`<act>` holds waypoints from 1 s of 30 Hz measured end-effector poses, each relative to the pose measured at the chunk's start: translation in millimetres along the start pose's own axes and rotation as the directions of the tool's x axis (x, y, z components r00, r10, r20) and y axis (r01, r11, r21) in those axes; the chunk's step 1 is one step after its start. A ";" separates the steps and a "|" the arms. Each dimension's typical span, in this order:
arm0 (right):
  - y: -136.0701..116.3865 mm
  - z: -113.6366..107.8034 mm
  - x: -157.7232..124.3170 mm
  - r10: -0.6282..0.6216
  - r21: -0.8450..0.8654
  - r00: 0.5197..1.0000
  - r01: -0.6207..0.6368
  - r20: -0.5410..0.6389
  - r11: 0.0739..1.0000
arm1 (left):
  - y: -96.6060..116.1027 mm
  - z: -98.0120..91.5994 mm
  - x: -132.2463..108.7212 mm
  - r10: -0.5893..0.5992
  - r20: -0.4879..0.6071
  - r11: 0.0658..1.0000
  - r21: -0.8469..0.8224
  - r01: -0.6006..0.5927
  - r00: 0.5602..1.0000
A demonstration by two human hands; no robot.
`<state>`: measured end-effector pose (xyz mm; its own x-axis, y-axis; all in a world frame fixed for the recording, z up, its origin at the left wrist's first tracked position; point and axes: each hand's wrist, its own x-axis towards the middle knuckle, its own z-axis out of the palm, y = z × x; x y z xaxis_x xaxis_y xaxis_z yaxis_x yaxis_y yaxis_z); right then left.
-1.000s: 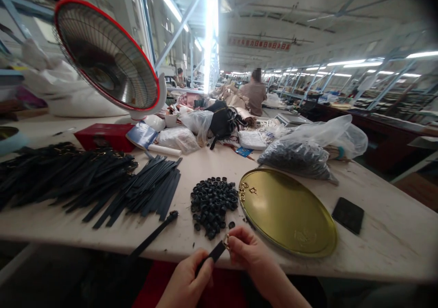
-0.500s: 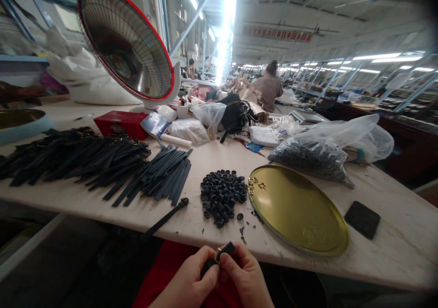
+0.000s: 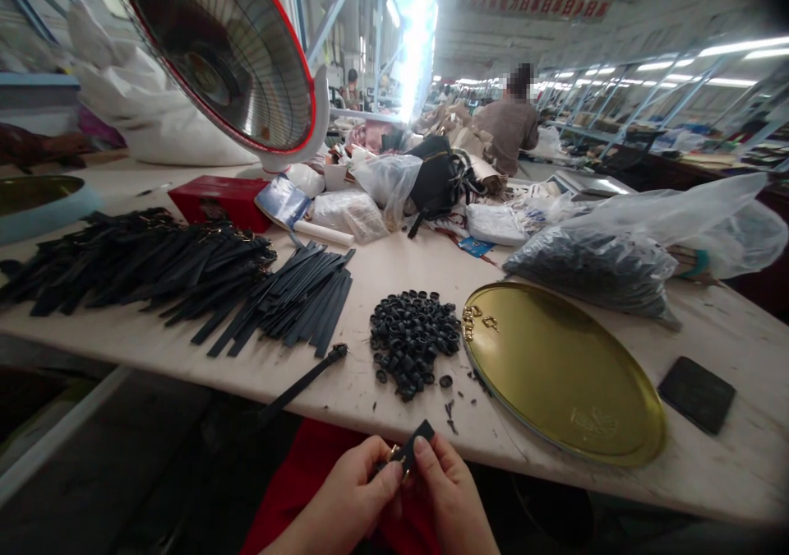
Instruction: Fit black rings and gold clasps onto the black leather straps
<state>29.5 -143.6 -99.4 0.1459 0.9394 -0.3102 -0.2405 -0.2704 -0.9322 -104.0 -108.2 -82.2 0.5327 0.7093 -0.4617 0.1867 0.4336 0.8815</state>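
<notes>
The black strap [image 3: 417, 446] is between the hands, to the near left of the gold tray [image 3: 567, 374]; the left hand [image 3: 361, 485] pinches it beside the gold buckle [image 3: 394, 454], the right hand [image 3: 445, 483] near its end, both closed. A second ago the buckle was at the strap's tip; now the tip juts past it. The strap looks flat, matte and square-ended.
</notes>
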 end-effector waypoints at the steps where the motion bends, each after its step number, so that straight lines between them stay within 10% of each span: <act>1: 0.9 -0.6 -0.8 -0.048 -0.099 0.999 0.047 -0.011 0.994 | -1.3 0.2 1.0 -0.002 -0.012 1.000 -0.013 0.002 1.000; 9: -3.3 -8.2 -8.6 -0.438 -0.558 0.879 0.463 0.189 0.689 | 13.8 1.4 -8.6 -0.037 -0.023 0.999 0.035 0.038 0.999; 14: -6.2 -7.3 -11.7 -0.186 -0.434 0.972 0.230 0.142 0.871 | 6.3 0.3 -23.3 0.024 0.009 0.990 0.137 -0.025 1.000; 22: -28.8 -14.3 -23.1 -0.138 -0.334 0.932 0.255 0.336 0.908 | 5.4 -1.7 -29.5 0.150 -0.017 0.985 0.087 -0.148 0.989; 24: -40.2 -28.1 -3.8 -0.163 -0.442 0.941 0.287 0.297 0.850 | 9.5 0.7 -29.7 0.167 0.005 0.976 0.143 -0.166 0.986; 27: -52.9 -51.3 39.2 -0.398 -0.774 0.901 0.374 0.172 0.512 | 9.3 4.2 -24.4 0.189 -0.012 0.963 0.200 -0.183 0.982; 30: -57.1 -63.7 71.7 -0.401 -0.816 0.896 0.372 0.192 0.441 | 6.0 3.9 -13.7 0.201 -0.070 0.968 0.170 -0.187 0.977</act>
<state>114.8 -74.3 -80.3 0.0428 0.9904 0.1313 0.7317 0.0584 -0.6791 -106.9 -117.5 -70.3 0.5002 0.8191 -0.2809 0.2214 0.1926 0.9560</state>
